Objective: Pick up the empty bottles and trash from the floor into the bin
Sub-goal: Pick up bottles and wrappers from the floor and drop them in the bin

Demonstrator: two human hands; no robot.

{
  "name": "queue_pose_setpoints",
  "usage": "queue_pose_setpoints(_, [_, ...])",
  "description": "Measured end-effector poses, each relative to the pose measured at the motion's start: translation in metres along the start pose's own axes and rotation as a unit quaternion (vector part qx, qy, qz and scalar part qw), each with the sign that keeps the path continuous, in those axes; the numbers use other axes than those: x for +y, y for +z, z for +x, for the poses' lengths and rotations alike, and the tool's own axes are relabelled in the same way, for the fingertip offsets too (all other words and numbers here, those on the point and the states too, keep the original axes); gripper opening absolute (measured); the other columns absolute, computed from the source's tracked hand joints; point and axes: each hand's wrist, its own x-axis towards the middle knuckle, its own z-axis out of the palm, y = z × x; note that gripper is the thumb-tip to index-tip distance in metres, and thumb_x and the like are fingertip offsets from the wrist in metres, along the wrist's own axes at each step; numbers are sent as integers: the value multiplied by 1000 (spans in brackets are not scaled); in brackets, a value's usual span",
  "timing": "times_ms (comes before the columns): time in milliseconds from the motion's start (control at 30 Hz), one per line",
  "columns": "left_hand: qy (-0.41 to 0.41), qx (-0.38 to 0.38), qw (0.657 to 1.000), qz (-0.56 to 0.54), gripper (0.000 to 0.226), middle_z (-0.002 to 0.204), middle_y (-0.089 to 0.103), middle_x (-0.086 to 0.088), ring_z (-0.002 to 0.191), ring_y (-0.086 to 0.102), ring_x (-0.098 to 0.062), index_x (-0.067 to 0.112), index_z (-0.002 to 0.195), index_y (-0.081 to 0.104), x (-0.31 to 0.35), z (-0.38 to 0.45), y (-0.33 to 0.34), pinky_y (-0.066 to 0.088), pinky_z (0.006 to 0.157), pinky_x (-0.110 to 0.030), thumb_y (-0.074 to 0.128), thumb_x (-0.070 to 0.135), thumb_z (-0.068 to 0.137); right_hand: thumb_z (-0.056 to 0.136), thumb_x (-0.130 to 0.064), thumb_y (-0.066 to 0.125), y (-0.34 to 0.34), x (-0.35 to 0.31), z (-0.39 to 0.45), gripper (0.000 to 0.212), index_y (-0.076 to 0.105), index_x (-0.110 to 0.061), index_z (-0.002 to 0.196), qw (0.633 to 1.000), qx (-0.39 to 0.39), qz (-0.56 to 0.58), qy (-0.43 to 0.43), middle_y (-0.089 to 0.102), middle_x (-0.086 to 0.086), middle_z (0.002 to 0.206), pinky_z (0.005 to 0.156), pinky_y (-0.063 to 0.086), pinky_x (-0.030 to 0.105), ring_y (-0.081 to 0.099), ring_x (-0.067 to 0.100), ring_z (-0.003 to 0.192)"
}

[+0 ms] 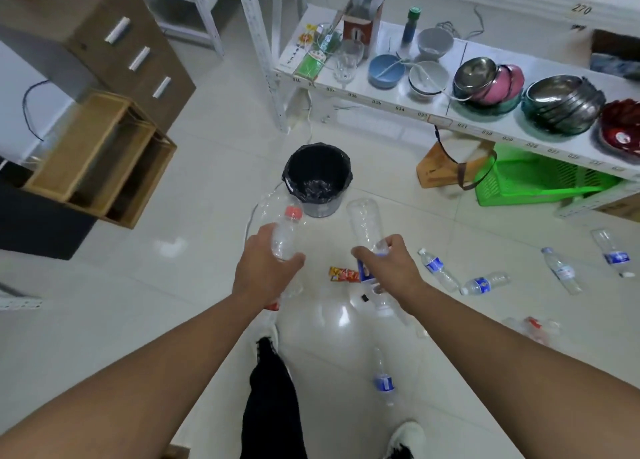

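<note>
Left hand [265, 261]: fingers wrapped round a clear plastic bottle with a red cap [285, 233], cap pointing far.
Right hand [388, 263]: fingers closed round a clear plastic bottle with a blue label [365, 230], base pointing far.
Bin: round black-lined bin [317, 178], on the floor just beyond both hands.
Floor litter: red-and-yellow snack wrapper [344, 274] between the hands; blue-labelled clear bottles [481, 284] scattered right.

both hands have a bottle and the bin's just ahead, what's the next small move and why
Probably carry both hands forward until they are over the black-lined bin, then let go. The left hand grips a red-capped bottle and the right hand a blue-labelled bottle. Both are short of the rim, and the bin looks empty, so there is room. More bottles lie on the floor to the right.
</note>
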Motion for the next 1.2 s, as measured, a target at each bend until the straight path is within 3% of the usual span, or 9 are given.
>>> queue_pose_setpoints(133, [34,-39,999,5,83,114,60,5,99,62,-16,37,143,49,-12,66,-36,50,81,-33,74,66,69,70,-58,81,35,-40,18,60,47,-27,109,999,24,-2,31,72,15,102,60,58,40,65,27,71])
queue_pose_setpoints(267, [61,-62,996,6,78,111,58,9,91,58,-3,34,138,50,-15,127,-74,50,78,-31,77,64,71,67,-58,81,74,-88,39,63,50,-24,109,997,46,29,52,72,9,91,68,66,53,70,27,70])
queue_pose_setpoints(433, [32,-102,994,-31,83,127,59,-5,109,64,-24,23,146,48,-6,184,-98,57,91,-42,81,58,78,69,-54,82,101,-125,61,69,49,-18,117,986,45,136,86,69,3,78,62,60,48,66,25,63])
queue_pose_setpoints(633, [-33,-164,984,-59,81,124,65,-14,98,75,-39,24,140,47,15,231,-94,65,83,-59,76,58,72,69,-58,84,100,-146,100,69,45,-24,115,976,42,178,123,69,10,101,77,66,58,71,30,78])
queue_pose_setpoints(767, [-81,-184,977,-65,75,128,62,-22,104,74,-46,22,138,51,33,268,-79,64,83,-65,73,51,73,72,-57,78,89,-158,137,68,44,-23,119,971,23,186,147,68,16,107,66,67,51,73,30,71])
queue_pose_setpoints(900, [-83,-198,973,-80,66,107,66,-22,82,77,-34,5,129,56,42,314,-56,67,70,-58,72,41,76,74,-58,69,84,-167,191,64,44,-19,119,969,5,192,157,68,19,102,51,59,38,71,21,51])
queue_pose_setpoints(1000, [-76,-211,971,-79,35,82,65,-11,57,70,-19,4,106,58,38,346,-32,63,54,-44,73,25,81,78,-57,70,88,-166,234,63,45,-20,122,967,0,194,168,69,19,107,69,66,53,75,31,72])
queue_pose_setpoints(1100, [-65,-215,973,-44,29,82,71,5,61,70,-9,24,103,55,33,379,0,53,49,-26,76,31,84,78,-59,71,98,-162,279,59,48,-22,118,966,13,189,174,70,17,108,76,67,55,78,34,81])
queue_pose_setpoints(1200, [-58,-243,968,3,42,102,71,-6,81,74,-19,29,117,51,25,422,39,59,57,-37,76,37,84,79,-58,71,115,-153,327,55,51,-22,115,969,41,176,171,71,11,104,64,63,42,76,28,80])
